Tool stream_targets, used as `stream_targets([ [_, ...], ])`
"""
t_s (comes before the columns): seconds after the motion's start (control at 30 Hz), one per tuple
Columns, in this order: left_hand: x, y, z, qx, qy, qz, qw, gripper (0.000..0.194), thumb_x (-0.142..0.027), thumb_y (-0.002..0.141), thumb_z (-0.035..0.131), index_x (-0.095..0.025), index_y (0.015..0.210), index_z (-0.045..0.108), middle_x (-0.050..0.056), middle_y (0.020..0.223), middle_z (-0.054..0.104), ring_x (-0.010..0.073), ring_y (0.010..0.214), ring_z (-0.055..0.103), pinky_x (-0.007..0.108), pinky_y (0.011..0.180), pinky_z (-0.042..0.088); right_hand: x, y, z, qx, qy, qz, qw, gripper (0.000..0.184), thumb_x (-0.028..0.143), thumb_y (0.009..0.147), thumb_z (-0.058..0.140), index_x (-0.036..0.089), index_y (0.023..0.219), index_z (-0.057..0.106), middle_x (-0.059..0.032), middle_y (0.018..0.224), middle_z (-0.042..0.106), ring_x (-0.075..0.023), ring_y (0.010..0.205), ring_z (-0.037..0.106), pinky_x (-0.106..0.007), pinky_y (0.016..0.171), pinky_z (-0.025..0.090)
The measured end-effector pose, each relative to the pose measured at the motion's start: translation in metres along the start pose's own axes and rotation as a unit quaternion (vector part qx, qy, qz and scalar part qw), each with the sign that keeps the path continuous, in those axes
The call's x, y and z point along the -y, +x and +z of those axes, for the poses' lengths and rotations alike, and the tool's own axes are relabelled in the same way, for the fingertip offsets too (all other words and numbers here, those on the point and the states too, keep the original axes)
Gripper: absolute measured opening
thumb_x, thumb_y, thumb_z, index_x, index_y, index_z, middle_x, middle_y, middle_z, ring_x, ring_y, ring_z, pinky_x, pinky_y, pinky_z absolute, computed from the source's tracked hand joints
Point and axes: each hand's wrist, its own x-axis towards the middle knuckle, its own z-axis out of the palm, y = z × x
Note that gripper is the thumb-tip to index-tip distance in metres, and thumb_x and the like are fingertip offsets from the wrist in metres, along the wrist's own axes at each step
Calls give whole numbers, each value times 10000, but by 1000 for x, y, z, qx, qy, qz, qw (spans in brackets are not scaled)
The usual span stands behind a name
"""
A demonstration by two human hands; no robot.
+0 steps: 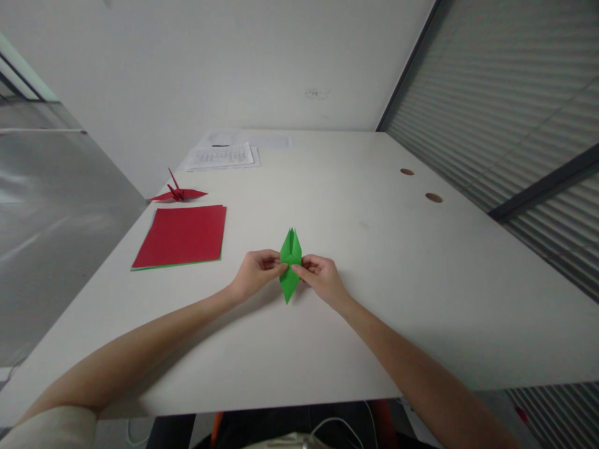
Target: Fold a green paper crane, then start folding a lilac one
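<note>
Between my hands is a green folded origami paper (290, 284), a long diamond with split points at its far end and one point toward me. My left hand (256, 272) pinches its left edge, thumb on top and fingers behind. On the right edge, my right hand (324, 278) grips it the same way, its thumb close to the other thumb near the middle. The paper appears to be held just above the white table. Parts of the fingers are hidden behind it.
To the left lies a stack of square paper (187, 236), red on top with a green edge beneath. Behind it stands a red paper crane (178, 194). Printed sheets (222, 156) lie at the back of the white table (421, 280). Two round holes (433, 197) are at right, near window blinds.
</note>
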Motion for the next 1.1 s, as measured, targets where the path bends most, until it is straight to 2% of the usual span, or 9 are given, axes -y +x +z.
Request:
stream_targets([
  [0.17,-1,-1,0,33,-16,-10,999,273,-335,694,801,-129,857,727,60,815,732,164,724,665,285,715,522,0,-1,1,-4,2,1,1000,358,492,619,803,177,696,652,13,605,638,-112,530,565,-259,526,500],
  [0.43,-4,-1,0,31,-51,-32,998,292,-337,653,835,-106,782,712,40,704,706,120,607,611,251,626,489,-1,-2,3,-10,-13,-10,1000,372,487,630,799,187,632,580,29,568,564,-109,527,524,-252,516,464],
  [0.57,-5,-2,0,15,-78,-23,997,371,-269,637,853,-141,877,600,-41,598,631,71,534,564,184,561,449,2,-4,4,-11,-25,-30,999,372,510,676,758,192,644,568,20,571,551,-109,527,497,-239,479,425],
  [0.7,0,-3,0,11,-85,-18,996,439,-286,658,841,-191,881,474,-51,645,627,84,561,598,187,571,465,1,-5,5,-24,-44,-42,998,353,480,700,731,197,625,533,24,564,536,-109,526,491,-242,486,417],
  [0.8,5,-4,-1,-26,25,43,998,329,-281,647,837,-175,815,574,13,843,631,130,758,642,258,694,523,-1,-4,4,-62,-91,-68,992,327,441,701,722,197,608,526,32,551,517,-100,515,459,-232,472,377],
  [0.9,5,-5,0,-49,147,111,982,180,-280,710,785,-193,854,718,72,998,622,180,919,626,299,780,523,-1,-4,3,-93,-129,-92,983,295,403,723,709,197,617,526,40,546,500,-98,510,444,-233,475,361],
  [1.0,1,-8,3,9,141,108,984,218,-356,827,681,-189,952,747,96,994,686,207,913,643,320,789,528,3,-7,3,-75,-145,-133,978,223,384,777,686,196,711,586,16,632,562,-122,580,512,-254,546,425],
  [1.1,-3,-8,4,40,78,70,994,320,-430,839,663,-146,965,738,92,949,730,227,907,660,333,824,529,9,-11,5,-28,-165,-200,965,137,342,848,633,207,855,656,-22,779,604,-154,719,570,-290,664,477],
])
